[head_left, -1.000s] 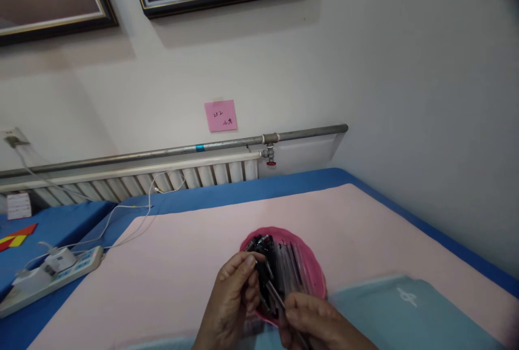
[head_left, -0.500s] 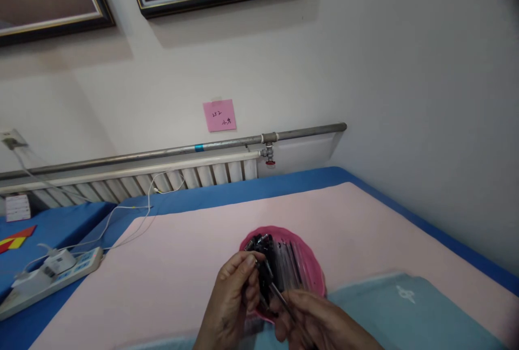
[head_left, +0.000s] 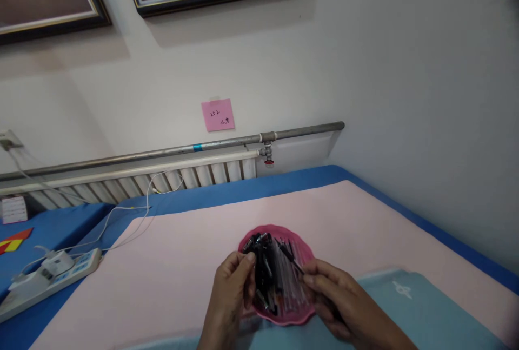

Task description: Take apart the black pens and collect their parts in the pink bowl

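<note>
A pink dish (head_left: 248, 238) full of dark pens and clear pen parts (head_left: 279, 279) sits on the pink cloth (head_left: 182, 263) near the front edge. My left hand (head_left: 231, 298) hovers at the dish's left side, fingers pinched on a small dark pen part. My right hand (head_left: 344, 306) rests at the dish's right side, fingers closed on a dark pen (head_left: 291, 255) that slants up over the pile.
A teal cloth (head_left: 417, 312) lies at the front right. A blue cover (head_left: 251, 187) borders the pink cloth. A white power strip (head_left: 48, 277) with cables sits at the left. A radiator and pipe (head_left: 203, 147) run along the wall under a pink sticky note (head_left: 218, 114).
My right hand has moved right and up, carrying its pen from in front of the dish to over the pile. My left hand has barely moved.
</note>
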Demonstrator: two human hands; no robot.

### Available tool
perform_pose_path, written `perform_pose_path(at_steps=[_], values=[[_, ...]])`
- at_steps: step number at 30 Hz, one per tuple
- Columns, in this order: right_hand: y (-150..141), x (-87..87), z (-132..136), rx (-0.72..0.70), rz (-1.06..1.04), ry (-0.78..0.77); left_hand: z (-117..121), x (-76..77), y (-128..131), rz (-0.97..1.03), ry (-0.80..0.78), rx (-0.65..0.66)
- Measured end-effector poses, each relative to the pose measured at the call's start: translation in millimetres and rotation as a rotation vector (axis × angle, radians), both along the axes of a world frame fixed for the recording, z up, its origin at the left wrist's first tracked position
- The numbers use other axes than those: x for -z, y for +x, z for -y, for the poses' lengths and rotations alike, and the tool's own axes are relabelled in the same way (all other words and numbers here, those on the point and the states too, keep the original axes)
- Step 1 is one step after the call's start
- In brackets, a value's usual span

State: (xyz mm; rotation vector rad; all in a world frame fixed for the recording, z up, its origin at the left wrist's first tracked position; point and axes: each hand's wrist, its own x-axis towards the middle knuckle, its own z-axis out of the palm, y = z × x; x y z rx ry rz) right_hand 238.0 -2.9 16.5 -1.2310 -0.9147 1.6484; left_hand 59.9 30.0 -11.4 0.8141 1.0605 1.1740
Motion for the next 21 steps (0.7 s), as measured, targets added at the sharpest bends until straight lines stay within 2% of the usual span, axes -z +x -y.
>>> perform_pose_path(at_steps=[3,7,10,15,18,21], values=[[-4.3,-1.1,1.0,-0.004,-0.01,-0.033,0.1,1.5,1.4,-0.079,0.036,0.009],[-7.1,6.9,-1.5,-0.038,0.008,-0.026,-0.1,-2.8,-0.7,-0.155,0.057,-0.043],[-7.2,15.7,-2.4,-0.098,0.027,-0.004,1.7,-4.1,1.4,-0.094,0.03,0.007],[-11.6,24.4,1.5,-0.239,0.061,-0.006,8.8,-5.6,9.7,0.123,0.011,0.138],[-14.0,26.0,2.5,-0.281,0.096,-0.001,7.9,-10.2,4.1,0.176,0.018,0.035],[-10.4,25.6,1.3,-0.28,0.155,0.059,0.5,-15.7,-14.1,0.213,0.066,-0.228]])
